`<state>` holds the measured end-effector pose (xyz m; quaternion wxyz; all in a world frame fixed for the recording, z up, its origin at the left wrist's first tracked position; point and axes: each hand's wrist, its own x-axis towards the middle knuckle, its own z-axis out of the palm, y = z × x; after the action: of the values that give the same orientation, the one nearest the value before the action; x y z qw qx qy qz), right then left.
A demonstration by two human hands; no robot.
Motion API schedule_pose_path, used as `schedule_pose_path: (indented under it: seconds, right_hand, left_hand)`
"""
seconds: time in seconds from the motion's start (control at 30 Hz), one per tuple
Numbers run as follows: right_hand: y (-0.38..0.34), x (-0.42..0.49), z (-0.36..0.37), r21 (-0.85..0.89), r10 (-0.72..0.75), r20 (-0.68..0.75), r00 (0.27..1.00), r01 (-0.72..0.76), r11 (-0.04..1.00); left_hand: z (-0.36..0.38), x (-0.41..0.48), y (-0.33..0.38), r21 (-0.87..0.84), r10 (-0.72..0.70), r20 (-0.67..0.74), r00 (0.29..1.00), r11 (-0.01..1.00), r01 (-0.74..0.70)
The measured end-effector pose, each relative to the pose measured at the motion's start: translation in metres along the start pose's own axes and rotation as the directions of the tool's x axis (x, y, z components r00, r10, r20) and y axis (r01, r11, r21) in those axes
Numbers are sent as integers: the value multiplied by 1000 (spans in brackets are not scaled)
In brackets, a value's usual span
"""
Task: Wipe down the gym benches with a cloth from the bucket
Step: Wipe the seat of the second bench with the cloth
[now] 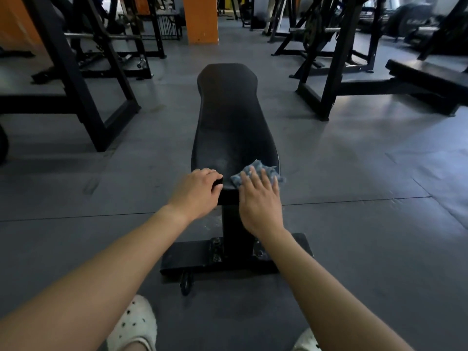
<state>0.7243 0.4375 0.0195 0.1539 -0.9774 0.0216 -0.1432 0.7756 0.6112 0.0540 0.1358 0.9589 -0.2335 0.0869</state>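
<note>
Head view: left hand (196, 190) grips bench (233, 117) edge, flat-fingered right hand (260, 198) presses cloth (271, 170).

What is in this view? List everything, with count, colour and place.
bench: one, black, centre, running away from the camera
cloth: one, blue-grey, on the bench's near right corner
second bench: one, black, far right
racks: at least two, black, left and right of the bench
pillar: one, orange, top centre
floor: grey mats, all around
shoes: two, white with dark spots, bottom edge
left hand: one, grips the bench's near left corner
right hand: one, flat on the cloth, pressing it
</note>
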Motion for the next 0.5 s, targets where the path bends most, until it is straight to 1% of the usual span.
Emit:
schedule_pose_path:
  seconds: [0.07, 0.13, 0.17, 0.23, 0.33, 0.4, 0.43, 0.5]
  right_hand:
    - [-5, -5, -5, -40, -115, 33, 993, 117, 992]
    - [4, 6, -11, -64, -170, 85, 982, 176, 982]
    - [10, 16, -14, -58, -170, 101, 980, 176, 983]
    - [19, 39, -17, -53, -123, 110, 986, 130, 990]
    - [17, 71, -11, -81, 27, 113, 993, -18, 997]
    - [1, 83, -4, -115, 93, 133, 987, -78, 990]
    - [-10, 83, -1, -124, 87, 158, 984, -67, 990]
    - [-33, 78, 4, -112, -6, 211, 978, 30, 993]
  left_hand:
    - [3, -3, -2, -24, 8, -30, 1000, 1000, -9]
    - [7, -4, -7, -40, 32, -66, 997, 999, -35]
    - [9, -5, -11, -54, 50, -91, 995, 997, -55]
    - [15, -7, -23, -80, 99, -167, 981, 990, -114]
    - [20, -1, -40, -100, 190, -283, 940, 969, -226]
    - [24, 12, -55, -116, 203, -336, 920, 960, -254]
    - [25, 19, -63, -130, 191, -355, 915, 959, -251]
    - [26, 35, -79, -161, 169, -374, 912, 956, -243]
